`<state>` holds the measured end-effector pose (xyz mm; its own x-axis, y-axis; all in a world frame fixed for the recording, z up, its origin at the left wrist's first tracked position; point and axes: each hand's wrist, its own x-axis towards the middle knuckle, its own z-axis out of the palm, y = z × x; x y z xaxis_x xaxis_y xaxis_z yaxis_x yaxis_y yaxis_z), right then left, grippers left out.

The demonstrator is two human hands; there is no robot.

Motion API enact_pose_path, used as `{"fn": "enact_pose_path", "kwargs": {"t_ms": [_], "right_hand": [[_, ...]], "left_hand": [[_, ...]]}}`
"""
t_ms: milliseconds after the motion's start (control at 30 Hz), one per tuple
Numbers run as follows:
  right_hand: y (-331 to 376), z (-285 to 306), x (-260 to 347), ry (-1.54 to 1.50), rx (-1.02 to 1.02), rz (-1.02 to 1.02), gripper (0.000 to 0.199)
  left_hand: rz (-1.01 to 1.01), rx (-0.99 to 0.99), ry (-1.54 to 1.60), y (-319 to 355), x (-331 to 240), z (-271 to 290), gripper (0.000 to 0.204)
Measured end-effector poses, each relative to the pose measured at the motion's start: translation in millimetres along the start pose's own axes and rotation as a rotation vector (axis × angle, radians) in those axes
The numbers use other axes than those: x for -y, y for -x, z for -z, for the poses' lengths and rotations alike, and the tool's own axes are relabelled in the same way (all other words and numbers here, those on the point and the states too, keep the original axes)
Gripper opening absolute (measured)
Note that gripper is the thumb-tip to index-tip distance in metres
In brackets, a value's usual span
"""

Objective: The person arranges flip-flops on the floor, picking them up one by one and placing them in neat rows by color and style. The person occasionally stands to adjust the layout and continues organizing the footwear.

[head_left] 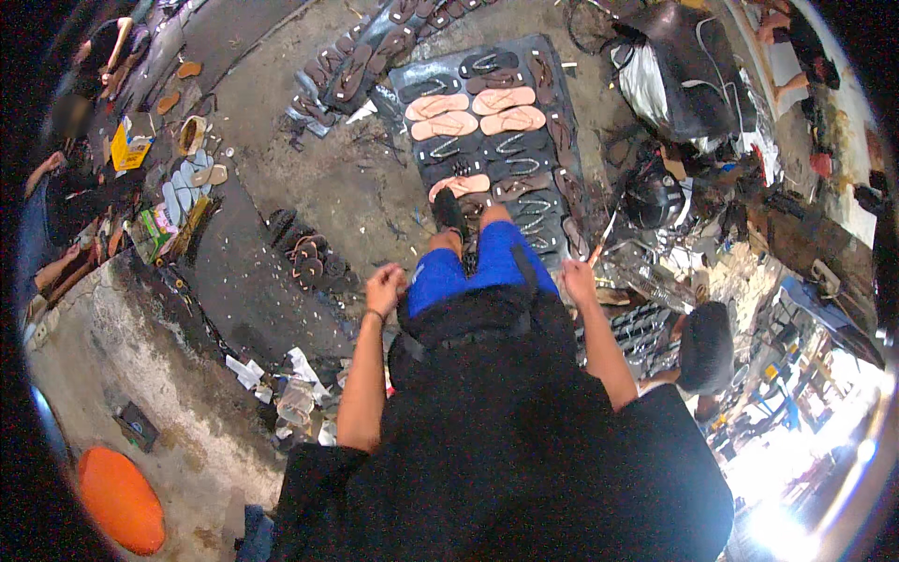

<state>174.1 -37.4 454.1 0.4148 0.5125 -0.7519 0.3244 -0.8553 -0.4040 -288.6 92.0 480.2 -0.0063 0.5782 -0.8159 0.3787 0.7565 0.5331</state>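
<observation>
My left hand (385,289) is beside my left thigh in blue shorts, its fingers curled together. Whether anything is in them I cannot make out. On the other side, my right hand (579,280) is closed round a thin stick-like tool (598,249) that points up and away; its tip is too small to tell. Ahead of my legs lies a dark board (570,103) covered with rows of flip-flops. Some are pink flip-flops (444,124), others are black flip-flops (521,143) or brown. My foot is next to the nearest pink one.
Dark sandals (312,260) are heaped on the floor at left. More flip-flops (372,66) lie in rows beyond. A black helmet (655,199) and a large dark bag (676,70) stand at right. People sit at both sides. An orange round seat (121,499) is at lower left.
</observation>
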Motion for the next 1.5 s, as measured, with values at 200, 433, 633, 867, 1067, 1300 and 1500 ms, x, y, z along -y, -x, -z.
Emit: {"fn": "enact_pose_path", "kwargs": {"t_ms": [200, 433, 633, 867, 1067, 1300, 1500], "right_hand": [[-28, 0, 84, -0.087, -0.048, 0.045, 0.040], [-121, 27, 127, -0.296, -0.042, -0.065, 0.026], [-139, 39, 227, -0.411, -0.099, -0.063, 0.035], [-164, 25, 232, 0.245, -0.189, 0.152, 0.038], [-164, 61, 335, -0.250, -0.140, -0.078, 0.055], [-205, 50, 392, -0.440, -0.242, -0.073, 0.034], [-233, 18, 311, -0.330, -0.424, 0.093, 0.022]], "left_hand": [[0.042, -0.040, 0.185, -37, -98, 24, 0.035], [0.091, -0.002, 0.043, -57, -161, 33, 0.033], [0.125, -0.019, 0.129, -101, -170, 63, 0.032], [0.063, -0.130, 0.165, -168, -304, 92, 0.034], [-0.015, 0.022, 0.065, -197, -359, 83, 0.036], [-0.010, 0.118, 0.106, -272, -386, 93, 0.031], [0.107, 0.046, -0.078, -281, -443, 105, 0.036]]}}
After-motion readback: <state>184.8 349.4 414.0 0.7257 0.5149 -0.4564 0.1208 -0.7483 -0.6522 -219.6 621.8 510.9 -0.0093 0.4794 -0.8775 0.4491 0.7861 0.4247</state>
